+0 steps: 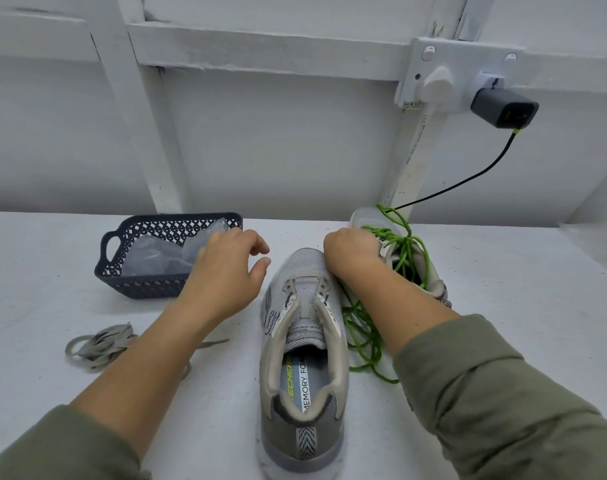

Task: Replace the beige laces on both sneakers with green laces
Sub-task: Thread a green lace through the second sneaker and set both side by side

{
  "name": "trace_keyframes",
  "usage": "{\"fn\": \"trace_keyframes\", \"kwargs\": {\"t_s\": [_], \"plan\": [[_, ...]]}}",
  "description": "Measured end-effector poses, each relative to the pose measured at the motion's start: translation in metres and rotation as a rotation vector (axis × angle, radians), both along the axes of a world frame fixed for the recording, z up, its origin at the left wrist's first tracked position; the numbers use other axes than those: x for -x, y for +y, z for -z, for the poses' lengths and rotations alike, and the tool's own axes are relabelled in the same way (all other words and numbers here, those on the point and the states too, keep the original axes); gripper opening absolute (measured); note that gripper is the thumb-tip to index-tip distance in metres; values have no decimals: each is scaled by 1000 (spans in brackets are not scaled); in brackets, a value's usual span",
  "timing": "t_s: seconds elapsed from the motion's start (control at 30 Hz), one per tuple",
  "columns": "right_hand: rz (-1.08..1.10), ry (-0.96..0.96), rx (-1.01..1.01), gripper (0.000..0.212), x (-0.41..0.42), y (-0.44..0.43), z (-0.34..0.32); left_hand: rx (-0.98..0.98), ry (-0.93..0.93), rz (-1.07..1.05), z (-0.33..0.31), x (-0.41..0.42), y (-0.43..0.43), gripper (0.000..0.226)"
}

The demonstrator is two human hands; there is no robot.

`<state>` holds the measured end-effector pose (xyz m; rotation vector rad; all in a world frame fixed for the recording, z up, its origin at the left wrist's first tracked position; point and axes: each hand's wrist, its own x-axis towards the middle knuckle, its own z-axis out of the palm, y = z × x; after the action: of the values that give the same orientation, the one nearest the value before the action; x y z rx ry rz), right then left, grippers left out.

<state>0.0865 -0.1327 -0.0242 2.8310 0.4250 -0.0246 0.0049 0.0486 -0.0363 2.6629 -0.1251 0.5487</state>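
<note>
green lace (405, 251), lying slack, could tangle or drag the far sneaker (364, 214) if the right hand (350, 254), grip hidden, pulls; left hand (226, 268) hovers relaxed, empty.

- Soft, even, cool light fills the place; bright, no glare.
- Only a faint shadow under the basket (139, 289).
- Wall beams (260, 46) bow toward the edges; nearest sleeves (503, 393) slightly soft.

Single head-worn wide-angle view, forward and down, close above the table (35, 271).
</note>
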Motion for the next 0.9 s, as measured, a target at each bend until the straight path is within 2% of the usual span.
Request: {"fn": "trace_keyframes", "kwargs": {"t_s": [0.2,0.33,0.43,0.57,0.7,0.87,0.9], "plan": [[-46,93,63,30,-3,0,-6,34,22,10,-1,13,-11,10],[-91,38,50,15,-3,-1,-17,50,57,82,0,17,-16,6],[-134,-18,-48,2,3,-8,-39,89,96,152,-4,16,-20,8],[-190,-26,-286,14,36,-27,-62,134,195,213,-11,10,-27,9],[-159,56,-438,23,70,-46,-62,163,322,196,-13,2,-36,15],[-81,184,-545,15,95,-62,-55,183,421,139,-15,-4,-50,28],[-56,214,-539,23,97,-64,-55,210,442,139,-15,-4,-52,30]]}}
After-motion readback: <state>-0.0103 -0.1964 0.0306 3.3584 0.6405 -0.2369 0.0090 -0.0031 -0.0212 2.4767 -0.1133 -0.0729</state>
